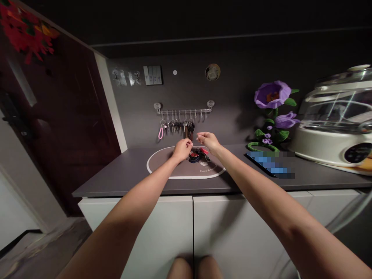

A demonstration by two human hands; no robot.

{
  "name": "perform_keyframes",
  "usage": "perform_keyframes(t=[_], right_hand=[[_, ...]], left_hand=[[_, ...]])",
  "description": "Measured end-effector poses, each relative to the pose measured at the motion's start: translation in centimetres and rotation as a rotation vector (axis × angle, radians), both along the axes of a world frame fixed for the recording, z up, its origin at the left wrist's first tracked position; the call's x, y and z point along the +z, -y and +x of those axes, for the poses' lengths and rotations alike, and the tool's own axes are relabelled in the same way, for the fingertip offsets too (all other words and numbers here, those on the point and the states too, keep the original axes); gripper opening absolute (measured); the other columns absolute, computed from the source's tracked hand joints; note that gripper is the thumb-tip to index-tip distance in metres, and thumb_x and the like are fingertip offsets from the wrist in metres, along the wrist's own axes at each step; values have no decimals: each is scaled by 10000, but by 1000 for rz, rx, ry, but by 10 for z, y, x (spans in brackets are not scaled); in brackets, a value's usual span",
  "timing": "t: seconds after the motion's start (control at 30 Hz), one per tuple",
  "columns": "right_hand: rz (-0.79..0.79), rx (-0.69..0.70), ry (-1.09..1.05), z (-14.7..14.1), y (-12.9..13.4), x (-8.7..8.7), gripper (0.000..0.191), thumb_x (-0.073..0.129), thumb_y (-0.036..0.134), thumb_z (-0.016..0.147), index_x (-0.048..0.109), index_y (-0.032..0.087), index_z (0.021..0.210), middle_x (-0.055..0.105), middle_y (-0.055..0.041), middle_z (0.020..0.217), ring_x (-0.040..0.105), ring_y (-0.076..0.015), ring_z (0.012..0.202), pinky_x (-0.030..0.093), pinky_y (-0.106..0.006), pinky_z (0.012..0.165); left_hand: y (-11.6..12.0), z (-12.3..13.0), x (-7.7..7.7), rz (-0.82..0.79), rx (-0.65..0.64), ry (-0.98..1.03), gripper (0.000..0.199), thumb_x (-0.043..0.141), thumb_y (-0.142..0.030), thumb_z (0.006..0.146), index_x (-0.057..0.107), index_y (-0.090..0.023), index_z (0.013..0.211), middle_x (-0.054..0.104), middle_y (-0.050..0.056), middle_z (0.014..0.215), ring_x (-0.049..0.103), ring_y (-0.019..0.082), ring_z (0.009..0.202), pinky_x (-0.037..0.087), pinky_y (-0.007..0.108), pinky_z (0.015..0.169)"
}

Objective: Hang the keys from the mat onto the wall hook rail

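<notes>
Your left hand (182, 150) and right hand (208, 141) curl narrow either side of the key bunch (197, 155); it sits on the oval mat (188, 172), handy beneath the wall hook rack (183, 111) at 12 o'clock; you cannot tell if either hand holds anything.

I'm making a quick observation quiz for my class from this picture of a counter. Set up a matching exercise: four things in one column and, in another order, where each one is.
Things:
1. pink loop strap
2. bunch of keys
3. purple crocheted flower
4. white cooker

Places:
A. at the right end of the counter
B. on the oval mat
C. hanging from the metal hook rail
D. between the oval mat and the white cooker

Right pairs: 1-C, 2-B, 3-D, 4-A
</notes>
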State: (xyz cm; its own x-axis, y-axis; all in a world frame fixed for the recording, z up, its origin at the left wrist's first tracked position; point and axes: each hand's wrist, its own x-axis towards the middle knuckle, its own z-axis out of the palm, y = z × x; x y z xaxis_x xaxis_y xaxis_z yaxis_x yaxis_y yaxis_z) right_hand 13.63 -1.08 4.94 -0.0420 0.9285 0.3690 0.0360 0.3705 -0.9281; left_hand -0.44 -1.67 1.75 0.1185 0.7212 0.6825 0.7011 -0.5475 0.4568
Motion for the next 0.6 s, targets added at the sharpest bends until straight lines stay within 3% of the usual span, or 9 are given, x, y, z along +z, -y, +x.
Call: perform_keyframes(t=[0.13,0.27,0.4,0.6], right_hand=[[106,-56,157,9,-1,-22,146,508,217,754,583,122,836,610,-31,708,515,-82,585,415,-204,591],[255,-166,507,14,-3,-35,165,508,267,747,613,141,769,606,-13,651,504,-97,580,392,-216,609],[357,-207,695,15,-2,-34,182,487,262,766,631,153,785,624,-19,678,519,-104,618,375,-212,638],[379,-192,791,18,-1,-29,180,483,241,770,640,154,787,630,-19,682,513,-104,620,363,-206,636]], left_hand=[[-4,-1,-15,7,19,-29,128,482,-183,746,605,-159,772,596,28,743,517,110,651,419,233,655],[-4,-7,-21,-1,18,-98,132,483,-181,751,605,-166,797,593,33,765,528,120,690,429,243,684],[-3,-11,-21,4,8,-149,149,472,-166,755,604,-174,824,594,33,786,534,126,718,432,252,707],[-4,-13,-22,-20,0,-174,145,498,-197,745,603,-174,842,593,33,803,539,126,727,436,250,714]])
